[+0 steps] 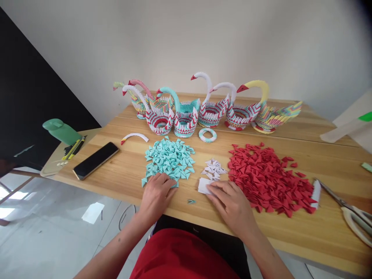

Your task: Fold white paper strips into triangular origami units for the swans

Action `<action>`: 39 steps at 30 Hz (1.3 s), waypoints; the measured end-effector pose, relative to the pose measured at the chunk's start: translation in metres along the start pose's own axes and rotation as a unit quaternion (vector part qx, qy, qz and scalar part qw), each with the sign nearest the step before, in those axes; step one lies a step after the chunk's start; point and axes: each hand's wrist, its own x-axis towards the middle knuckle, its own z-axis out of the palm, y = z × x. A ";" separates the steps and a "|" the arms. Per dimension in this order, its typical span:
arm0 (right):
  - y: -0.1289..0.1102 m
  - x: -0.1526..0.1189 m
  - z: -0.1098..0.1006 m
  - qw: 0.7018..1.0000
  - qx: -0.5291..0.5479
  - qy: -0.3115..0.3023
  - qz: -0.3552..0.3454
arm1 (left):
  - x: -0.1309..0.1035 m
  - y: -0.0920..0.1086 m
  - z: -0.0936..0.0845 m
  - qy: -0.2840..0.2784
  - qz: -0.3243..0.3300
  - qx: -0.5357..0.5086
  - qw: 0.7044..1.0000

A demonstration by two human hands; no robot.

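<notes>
My left hand (157, 192) rests at the near edge of a heap of teal folded paper triangles (170, 157). Its fingers are curled down, and their tips are hidden among the pieces. My right hand (232, 203) has its thumb and fingers closed on the right side of a small stack of white paper slips (204, 185), which lies on the table. Just behind the stack is a small group of white folded triangles (214, 168). One small teal piece (191, 201) lies alone between my hands.
Several paper swans (186, 124) stand along the back, with a teal ring (207, 135) and a loose white neck (135, 135) before them. Red triangles (264, 178) and scissors (343, 205) lie right. At left are a phone (96, 159), cutters (74, 149) and a green bottle (61, 131).
</notes>
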 end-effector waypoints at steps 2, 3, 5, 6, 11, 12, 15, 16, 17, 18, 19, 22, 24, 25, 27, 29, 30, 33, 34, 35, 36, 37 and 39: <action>0.000 0.000 0.000 1.000 0.002 0.003 0.002 | 0.001 -0.002 0.000 0.009 0.009 -0.021 1.000; 0.000 0.000 0.000 1.000 0.003 0.004 0.004 | 0.001 -0.003 0.000 0.014 0.012 -0.034 0.999; 0.000 0.000 0.000 1.000 0.007 0.007 0.007 | 0.001 -0.005 -0.001 0.026 0.015 -0.062 0.998; 0.000 0.000 0.000 1.000 0.009 0.009 0.008 | 0.001 -0.005 -0.002 0.035 0.016 -0.075 0.996; 0.001 0.000 0.001 1.000 0.025 0.009 0.004 | -0.002 -0.006 -0.013 0.110 -0.013 -0.212 0.971; 0.002 0.000 0.002 1.000 0.027 0.010 0.003 | -0.003 -0.006 -0.015 0.121 -0.035 -0.265 0.956; 0.002 0.000 0.003 0.999 0.029 0.020 -0.001 | -0.005 -0.002 -0.021 0.126 -0.137 -0.421 0.888; 0.003 0.000 0.003 0.999 0.028 0.024 -0.004 | -0.005 -0.001 -0.021 0.123 -0.173 -0.457 0.864; 0.003 0.000 0.003 0.999 0.027 0.029 -0.008 | -0.005 0.001 -0.021 0.120 -0.204 -0.487 0.841; 0.004 0.000 0.004 0.999 0.025 0.034 -0.012 | -0.004 0.002 -0.021 0.116 -0.228 -0.510 0.821; 0.005 0.000 0.004 0.999 0.022 0.039 -0.015 | -0.003 0.003 -0.020 0.113 -0.246 -0.531 0.803; 0.006 0.000 0.005 0.999 0.015 0.043 -0.022 | 0.001 0.007 -0.019 0.114 -0.262 -0.586 0.758; 0.006 0.000 0.005 0.999 0.008 0.040 -0.026 | 0.004 0.011 -0.020 0.115 -0.255 -0.620 0.733; 0.006 0.000 0.005 0.999 0.005 0.039 -0.027 | 0.005 0.013 -0.021 0.110 -0.250 -0.634 0.723; 0.005 0.001 0.005 0.999 0.002 0.040 -0.028 | 0.005 0.017 -0.023 0.096 -0.241 -0.655 0.710; 0.005 0.001 0.005 0.999 0.002 0.042 -0.026 | 0.005 0.019 -0.023 0.086 -0.236 -0.659 0.709; 0.005 0.001 0.005 0.999 0.002 0.042 -0.024 | 0.005 0.018 -0.023 0.085 -0.233 -0.655 0.714; 0.003 0.000 0.002 0.999 -0.009 0.031 -0.022 | 0.006 0.009 -0.022 0.094 -0.225 -0.598 0.764; 0.002 0.000 0.000 0.999 -0.018 0.025 -0.022 | 0.007 0.004 -0.021 0.101 -0.220 -0.558 0.794; 0.000 0.001 -0.001 0.999 -0.029 0.022 -0.024 | 0.008 -0.002 -0.020 0.110 -0.209 -0.509 0.828; -0.004 0.003 -0.003 0.999 -0.039 0.021 -0.025 | 0.010 -0.008 -0.019 0.117 -0.192 -0.452 0.863; -0.009 0.007 -0.004 0.998 -0.048 0.021 -0.028 | 0.011 -0.014 -0.017 0.124 -0.169 -0.392 0.896; -0.021 0.019 -0.002 0.998 -0.052 0.015 -0.037 | 0.014 -0.024 -0.013 0.135 -0.122 -0.281 0.942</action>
